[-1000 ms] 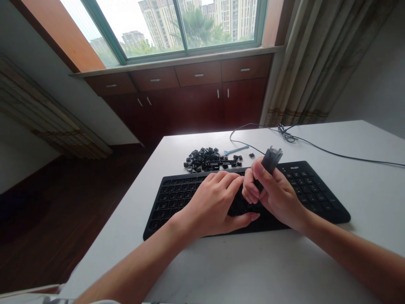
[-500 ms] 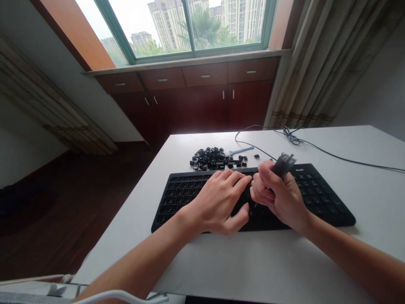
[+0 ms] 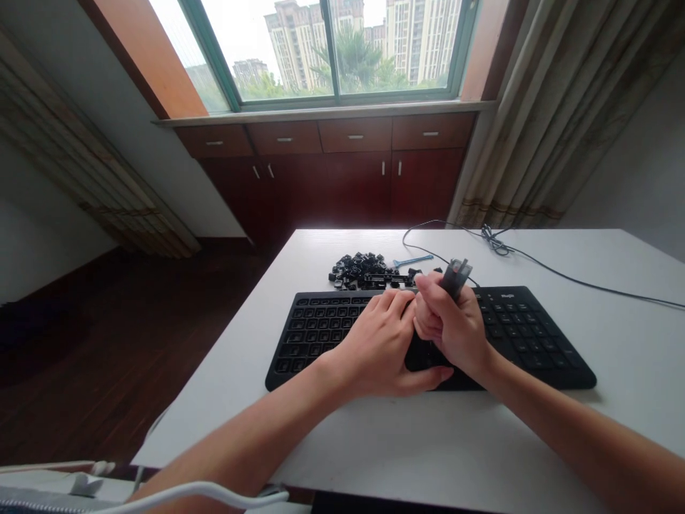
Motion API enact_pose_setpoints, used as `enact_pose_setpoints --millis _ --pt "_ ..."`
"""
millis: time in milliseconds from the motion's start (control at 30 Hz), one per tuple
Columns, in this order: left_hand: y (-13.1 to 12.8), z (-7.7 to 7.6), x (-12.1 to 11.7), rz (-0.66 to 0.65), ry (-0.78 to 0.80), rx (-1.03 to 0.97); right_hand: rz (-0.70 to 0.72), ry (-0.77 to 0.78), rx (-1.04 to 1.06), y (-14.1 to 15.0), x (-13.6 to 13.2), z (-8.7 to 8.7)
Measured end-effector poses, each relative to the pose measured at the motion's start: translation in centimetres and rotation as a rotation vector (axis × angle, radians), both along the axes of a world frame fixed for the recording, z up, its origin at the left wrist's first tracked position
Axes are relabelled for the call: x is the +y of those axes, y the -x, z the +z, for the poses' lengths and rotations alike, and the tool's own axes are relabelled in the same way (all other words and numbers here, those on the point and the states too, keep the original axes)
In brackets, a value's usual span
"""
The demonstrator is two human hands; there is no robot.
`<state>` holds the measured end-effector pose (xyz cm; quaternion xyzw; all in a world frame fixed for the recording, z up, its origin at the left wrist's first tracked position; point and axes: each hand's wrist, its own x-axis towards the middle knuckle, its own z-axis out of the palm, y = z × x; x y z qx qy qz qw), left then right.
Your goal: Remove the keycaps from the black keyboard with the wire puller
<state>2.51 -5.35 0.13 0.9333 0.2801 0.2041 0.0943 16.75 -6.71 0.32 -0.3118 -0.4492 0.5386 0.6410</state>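
A black keyboard [image 3: 540,335] lies on the white table, its left part stripped to bare key sockets while keycaps remain on the right. My left hand [image 3: 382,346] rests flat on the middle of it, fingers stretched forward and thumb out to the right. Closed in a fist just beside it, my right hand [image 3: 452,321] grips a dark keycap puller [image 3: 456,277], whose forked top sticks up above the thumb. The puller's lower end is hidden behind the fingers. Behind the keyboard lies a heap of loose black keycaps [image 3: 356,270].
A blue slim tool [image 3: 413,261] lies right of the heap. The thin black cable [image 3: 567,271] runs over the table's right side, with a tied bundle [image 3: 495,241] in it. A white cable [image 3: 198,490] crosses by my left forearm at the near edge.
My right hand has moved left with the keycap puller, closer to my left hand. My left thumb has stretched further right. The camera's view has shifted slightly.
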Motion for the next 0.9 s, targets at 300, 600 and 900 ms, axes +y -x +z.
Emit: enact_pose_setpoints --millis 300,600,900 --pt "-0.1 0.0 0.0 -0.062 0.018 -0.043 0.127 -0.012 0.041 -0.1 -0.4 0.5" --pt "-0.6 -0.4 -0.3 -0.101 0.05 -0.082 0.166 0.048 0.019 -0.1 -0.2 1.2" --pt "-0.7 -1.3 -0.7 -0.103 0.012 0.014 0.114 0.054 0.08 0.1 0.0 1.2"
